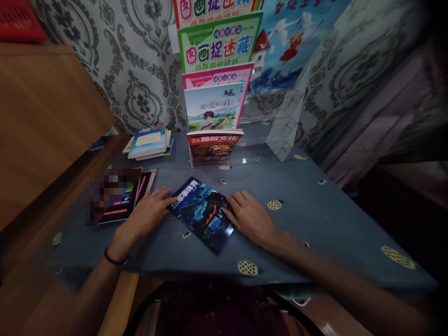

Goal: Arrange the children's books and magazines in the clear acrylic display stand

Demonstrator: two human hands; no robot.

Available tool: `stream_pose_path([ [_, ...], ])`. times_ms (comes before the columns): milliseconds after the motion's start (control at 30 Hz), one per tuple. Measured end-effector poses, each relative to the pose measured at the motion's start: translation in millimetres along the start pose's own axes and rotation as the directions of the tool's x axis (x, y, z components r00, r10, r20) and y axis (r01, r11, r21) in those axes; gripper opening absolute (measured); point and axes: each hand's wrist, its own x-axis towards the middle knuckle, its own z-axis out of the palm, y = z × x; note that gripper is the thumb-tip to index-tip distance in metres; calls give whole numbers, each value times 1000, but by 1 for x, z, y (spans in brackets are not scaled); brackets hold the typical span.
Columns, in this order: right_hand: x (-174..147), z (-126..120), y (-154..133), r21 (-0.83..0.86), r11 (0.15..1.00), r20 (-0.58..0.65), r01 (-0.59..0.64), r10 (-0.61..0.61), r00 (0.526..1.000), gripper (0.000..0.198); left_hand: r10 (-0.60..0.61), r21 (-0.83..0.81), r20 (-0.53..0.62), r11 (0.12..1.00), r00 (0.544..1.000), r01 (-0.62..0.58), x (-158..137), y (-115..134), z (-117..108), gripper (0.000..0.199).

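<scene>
A dark blue magazine with white Chinese lettering lies slanted on the table in front of me. My left hand rests palm down at its left side, fingers stretched out and one fingertip touching the cover's edge. On the opposite side, my right hand lies flat with its fingers extended and their tips at the magazine's right edge. Neither hand is gripping it. Left of my left hand, dark-covered magazines lie overlapping, the top one partly blurred out.
A clear display rack holds several upright books, with a red-topped magazine lowest in front. A small book stack sits at the back left of the patterned tablecloth. A wooden cabinet stands left, a curtain right.
</scene>
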Motion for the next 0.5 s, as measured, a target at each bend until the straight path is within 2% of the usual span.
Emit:
stream_pose_path([
  [100, -28, -13, -13, -7, 999, -2, 36, -36, 999, 29, -61, 38, -62, 997, 996, 64, 12, 14, -1, 35],
  [200, -35, -22, -25, 61, 994, 29, 93, -95, 995, 33, -118, 7, -135, 993, 984, 120, 14, 29, 6, 33],
  [333, -2, -22, -38, 162, 978, 6, 131, -133, 991, 36, -181, -79, -220, 983, 959, 167, 2, 39, 27, 27],
  [433, 37, -8, -56, 332, 900, -6, 284, -298, 954, 43, -182, -186, -311, 974, 933, 128, -10, 38, 49, 32],
  [500, 63, 5, -70, 444, 828, 51, 343, -405, 913, 58, -180, -239, -357, 966, 916, 97, -17, 35, 62, 37],
])
